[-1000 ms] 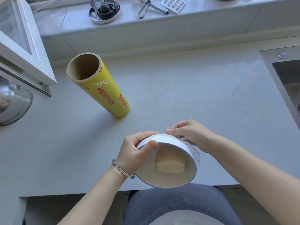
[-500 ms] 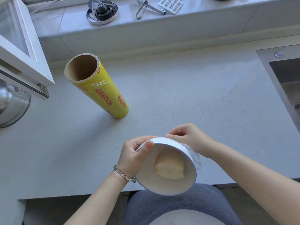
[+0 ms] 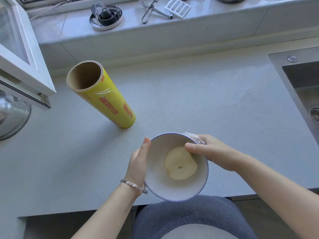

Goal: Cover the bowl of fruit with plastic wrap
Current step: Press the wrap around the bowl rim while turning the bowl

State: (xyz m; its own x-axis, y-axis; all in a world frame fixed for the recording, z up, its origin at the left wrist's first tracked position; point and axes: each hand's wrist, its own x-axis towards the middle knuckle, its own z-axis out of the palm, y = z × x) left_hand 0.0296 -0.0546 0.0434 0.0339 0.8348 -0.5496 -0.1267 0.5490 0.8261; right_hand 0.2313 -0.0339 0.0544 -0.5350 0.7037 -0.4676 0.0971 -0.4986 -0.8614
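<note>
The bowl (image 3: pixel 176 167) is white with a thin blue rim and sits between both hands at the near edge of the counter (image 3: pixel 189 104), its near side overhanging the edge above the person's lap. Whether it rests on the counter or is held just above it cannot be told. Its mouth faces up toward the camera. Inside lies one pale piece of fruit (image 3: pixel 180 163), cut side up with a small dark core mark in the middle.

The left hand (image 3: pixel 138 163) presses flat against the bowl's left outer wall, fingers straight and close together, thumb lying along the rim. A silver chain bracelet (image 3: pixel 133 185) circles that wrist. The right hand (image 3: pixel 213 153) grips the far right rim: the thumb reaches over the rim above the fruit while the other fingers curl around the outside. A bunch of clear plastic wrap (image 3: pixel 194 137) shows at the rim by those fingers, gathered against the outer wall. Whether film stretches across the mouth cannot be told.

Farther back and left on the counter, well apart from the bowl, a yellow roll of wrap (image 3: pixel 110 104) with red lettering stands on end, its cardboard core open at the top. A steel sink (image 3: pixel 303 87) is set into the counter at the right. On the ledge behind, a round metal dish (image 3: pixel 106 17) holds small items, and tongs (image 3: pixel 150 10) lie beside a white grater (image 3: pixel 177 7). A white window frame (image 3: pixel 20 54) and a metal pot (image 3: pixel 12 116) fill the left edge.
</note>
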